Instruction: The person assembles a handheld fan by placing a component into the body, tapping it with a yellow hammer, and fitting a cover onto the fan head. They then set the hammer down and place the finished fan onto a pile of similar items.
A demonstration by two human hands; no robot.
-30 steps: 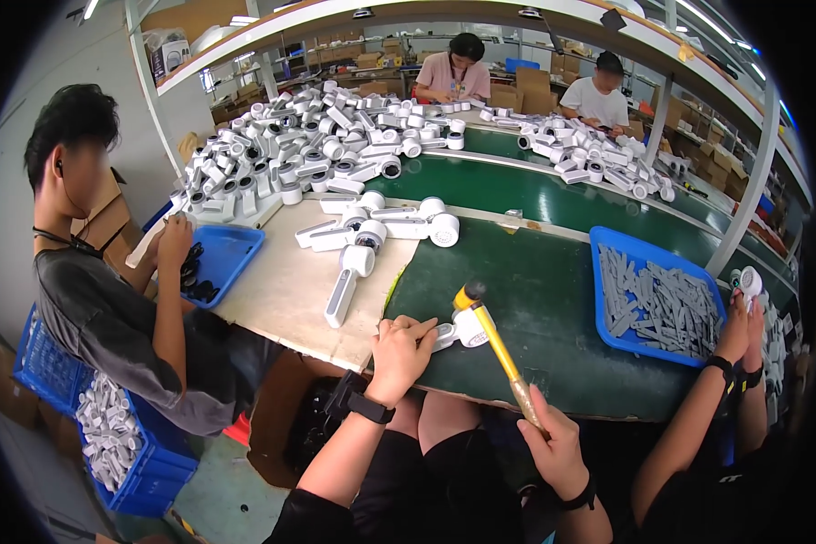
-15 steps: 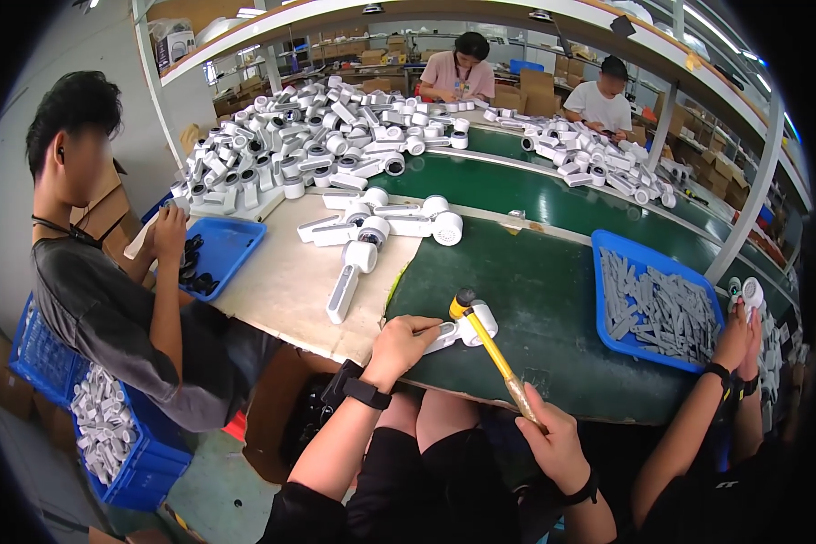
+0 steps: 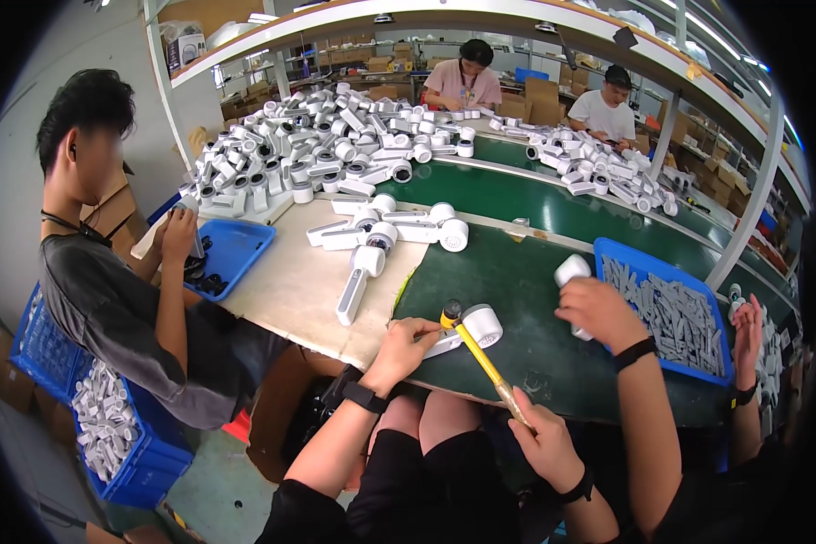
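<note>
Head view, we're sweeping past the yellow hammer (image 3: 483,358): far left of it, a blue crate (image 3: 150,470) heaped with white parts (image 3: 107,417); nearer, a blue tray (image 3: 243,243) with black pieces (image 3: 213,285)! Our left hand (image 3: 403,350) grips a white device (image 3: 484,325) beside the hammer's head; our right hand (image 3: 546,444) clutches its handle. Rightward, a co-worker's hand (image 3: 600,313) holds a white unit (image 3: 572,269), partly blocking a blue bin (image 3: 602,248) of grey strips (image 3: 675,317).

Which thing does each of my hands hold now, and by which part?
Right hand: the yellow hammer, by the lower end of its handle. Left hand: the white device, by its handle's end.
</note>
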